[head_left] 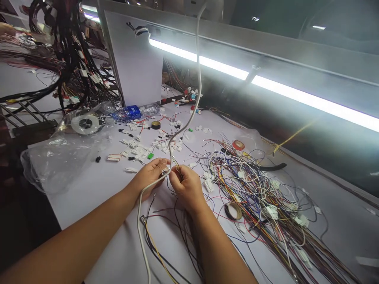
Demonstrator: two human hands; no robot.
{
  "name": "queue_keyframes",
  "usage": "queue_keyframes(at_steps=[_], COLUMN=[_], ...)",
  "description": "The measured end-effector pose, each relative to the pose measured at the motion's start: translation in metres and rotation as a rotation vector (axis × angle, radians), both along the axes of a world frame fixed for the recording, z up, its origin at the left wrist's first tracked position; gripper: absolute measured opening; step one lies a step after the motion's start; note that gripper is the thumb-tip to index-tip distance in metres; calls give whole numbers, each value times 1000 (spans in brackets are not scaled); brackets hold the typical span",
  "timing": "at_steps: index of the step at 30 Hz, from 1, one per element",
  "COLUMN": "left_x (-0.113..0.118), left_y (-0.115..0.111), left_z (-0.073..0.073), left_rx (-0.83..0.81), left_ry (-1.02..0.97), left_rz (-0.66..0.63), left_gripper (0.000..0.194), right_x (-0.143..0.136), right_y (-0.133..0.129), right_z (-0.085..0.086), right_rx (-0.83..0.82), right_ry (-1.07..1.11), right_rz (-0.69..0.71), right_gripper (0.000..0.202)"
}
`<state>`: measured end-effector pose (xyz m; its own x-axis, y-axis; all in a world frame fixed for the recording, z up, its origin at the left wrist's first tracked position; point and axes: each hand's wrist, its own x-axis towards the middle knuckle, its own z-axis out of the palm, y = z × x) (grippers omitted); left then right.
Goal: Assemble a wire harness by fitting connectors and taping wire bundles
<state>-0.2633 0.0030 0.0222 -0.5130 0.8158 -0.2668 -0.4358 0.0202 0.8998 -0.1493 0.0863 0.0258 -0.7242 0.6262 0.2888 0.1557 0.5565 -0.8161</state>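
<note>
My left hand (151, 173) is closed in a pinch around something small and pale at the fingertips, too small to name. Beside it, my right hand (187, 184) has its fingers wrapped round thin wires (177, 165), whose ends stick up between thumb and fingers. The two hands nearly meet above the white table (118, 185). A white cable (199, 79) hangs down in front of them and crosses the left fingers. Below the hands lie loose yellow and black wires (154, 242) with metal terminals.
White connectors (137, 149) are scattered beyond my hands. A large wire tangle (251, 185) covers the right side, with tape rolls (233, 211) near it. Plastic bags (68, 157) and a bottle (130, 113) lie at the left. A lamp tube (222, 68) crosses above.
</note>
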Motion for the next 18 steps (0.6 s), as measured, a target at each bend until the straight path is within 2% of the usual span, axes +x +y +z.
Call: queue_keyframes(at_steps=[4,7,10,13,15,18], left_x=[-2,-3,-3,-4,-3,-3], left_y=[0,0,-1,-2,-3,-2], left_z=[-3,-6,-8,-10,-11,-11], left_rx=[14,9,-29,-52,-42,-28], left_ry=[20,102,385,637,660,593], left_rz=[-26,0,89,164,162,148], left_gripper=[39,37,35,32,32,33], right_x=[0,0,-1,-3,-4,-4], right_y=[1,-1,-5,-9,-10,-10], right_z=[-2,-3,-5,-7,-8,-7], right_rx=[1,87,185,152,107,48], right_ry=[-12,-46,-96,-94,-67,-17], right_rz=[-28,-51,-107,-125,-88,-21], right_gripper=[16,16,18,18,17,16])
